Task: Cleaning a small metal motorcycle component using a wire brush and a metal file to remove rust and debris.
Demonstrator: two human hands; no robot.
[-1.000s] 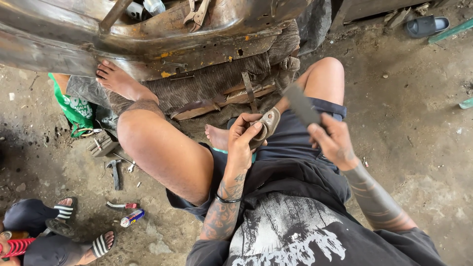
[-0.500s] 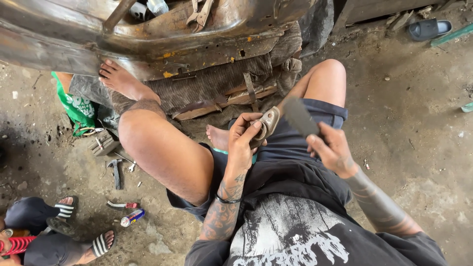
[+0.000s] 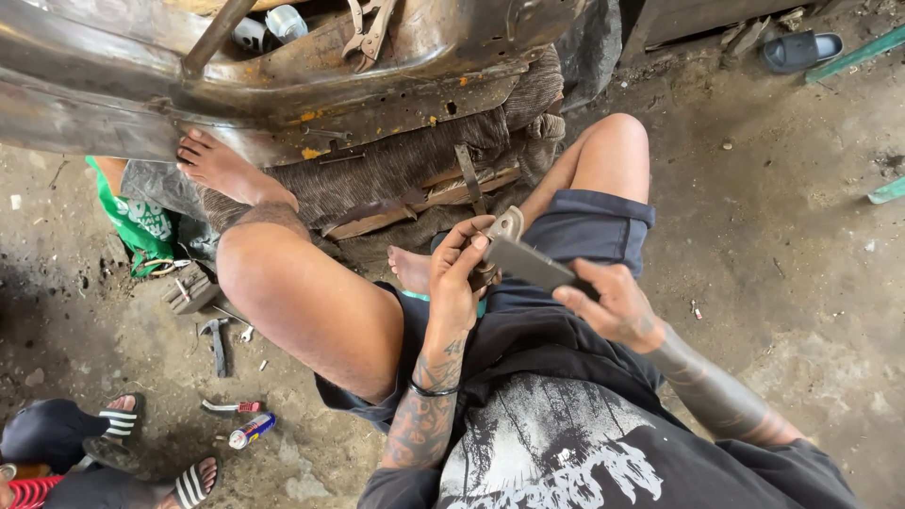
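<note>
I sit on the ground with my legs spread before a rusty metal car body panel (image 3: pixel 283 85). My left hand (image 3: pixel 457 283) is closed around a small metal part (image 3: pixel 506 224) held above my lap. My right hand (image 3: pixel 613 303) grips a flat grey metal file (image 3: pixel 528 264), whose far end lies against that part. My left foot (image 3: pixel 222 170) presses against the panel's lower edge.
A hammer (image 3: pixel 217 341), a small screwdriver (image 3: pixel 231 407) and a can (image 3: pixel 253 430) lie on the dirt floor at left. Another person's feet in striped sandals (image 3: pixel 123 424) are at the bottom left. Pliers (image 3: pixel 370 33) rest in the panel. A dark sandal (image 3: pixel 799 49) lies top right.
The file has slid left and down across the small part, my right hand moving closer to my left. My left hand has stayed put.
</note>
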